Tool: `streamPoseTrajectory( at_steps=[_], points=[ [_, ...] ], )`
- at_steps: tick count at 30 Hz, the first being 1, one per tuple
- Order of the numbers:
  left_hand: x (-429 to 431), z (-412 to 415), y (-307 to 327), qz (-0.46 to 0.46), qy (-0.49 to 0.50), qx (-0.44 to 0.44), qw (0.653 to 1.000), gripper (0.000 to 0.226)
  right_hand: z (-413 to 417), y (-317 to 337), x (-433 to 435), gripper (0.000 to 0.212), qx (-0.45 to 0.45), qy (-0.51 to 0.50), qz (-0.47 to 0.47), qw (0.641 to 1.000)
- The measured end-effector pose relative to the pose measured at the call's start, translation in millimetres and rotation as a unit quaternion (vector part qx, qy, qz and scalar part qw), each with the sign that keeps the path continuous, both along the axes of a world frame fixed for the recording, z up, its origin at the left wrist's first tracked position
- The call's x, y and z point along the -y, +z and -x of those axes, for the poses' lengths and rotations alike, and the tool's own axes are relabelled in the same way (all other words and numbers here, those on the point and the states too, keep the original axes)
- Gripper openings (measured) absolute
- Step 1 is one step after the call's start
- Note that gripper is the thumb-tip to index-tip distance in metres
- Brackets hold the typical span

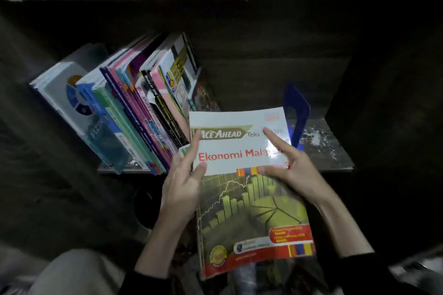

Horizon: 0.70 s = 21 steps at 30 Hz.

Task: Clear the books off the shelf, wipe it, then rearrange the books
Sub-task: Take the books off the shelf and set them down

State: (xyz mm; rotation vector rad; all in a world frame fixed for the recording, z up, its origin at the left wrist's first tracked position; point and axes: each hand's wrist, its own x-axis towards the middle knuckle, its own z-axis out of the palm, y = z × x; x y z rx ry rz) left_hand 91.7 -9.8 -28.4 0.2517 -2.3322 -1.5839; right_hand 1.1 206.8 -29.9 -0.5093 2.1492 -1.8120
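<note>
Head view: both hands grip 1 glossy paperback book [251, 211], its long axis pointing away toward the shelf. The left hand [182, 182] and the right hand [294, 170] each pinch an edge with the thumb on the cover. Beyond the left hand, the nearer one, a row of slim, shiny books [134, 103] leans on the worn, paint-flecked shelf [323, 151]; beyond the right hand stands a thin blue bookend [297, 108].

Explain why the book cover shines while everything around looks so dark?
Head view: the shelf sits in deep shadow; light glares off the glossy book by the right hand, washing out part of its title; the wide lens bows the shelf's edges.
</note>
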Motion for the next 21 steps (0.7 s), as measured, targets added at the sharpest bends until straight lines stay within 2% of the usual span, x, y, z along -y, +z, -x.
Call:
streamPoseTrajectory(
  at_steps=[2,4,6,10,15,18,21],
  points=[
    [-14.1,-4.5,-17.4,-0.005,-0.021,0.058,0.998,0.067,-18.4,-25.5,-11.0,0.081,0.023,-0.03,-0.019,0.999],
    [-28.5,-10.0,-43.6,0.012,-0.057,0.086,0.995,0.091,-37.8,-54.9,-24.5,0.081,0.069,-0.061,-0.023,0.995],
    [-38.8,-15.0,-82.0,0.008,-0.096,0.116,0.988,0.1,-56.4,-84.0,-38.2,0.081,0.104,-0.087,-0.031,0.99],
    [-52.8,-20.4,-157.0,-0.058,-0.125,0.208,0.968,0.103,-72.6,-146.2,-61.1,0.08,0.215,-0.087,-0.054,0.971],
    [-64.2,-10.2,-220.9,-0.146,-0.121,0.294,0.937,0.1,-46.3,-221.4,-61.6,0.091,0.308,-0.029,-0.126,0.943],
    [-61.4,8.7,-260.0,-0.123,-0.092,0.328,0.932,0.095,-24.2,-258.1,-50.4,0.092,0.321,-0.012,-0.129,0.938],
    [-54.3,34.6,-298.6,-0.109,-0.075,0.334,0.933,0.094,-3.9,-290.2,-41.2,0.089,0.319,-0.041,-0.127,0.938]
  ],
)
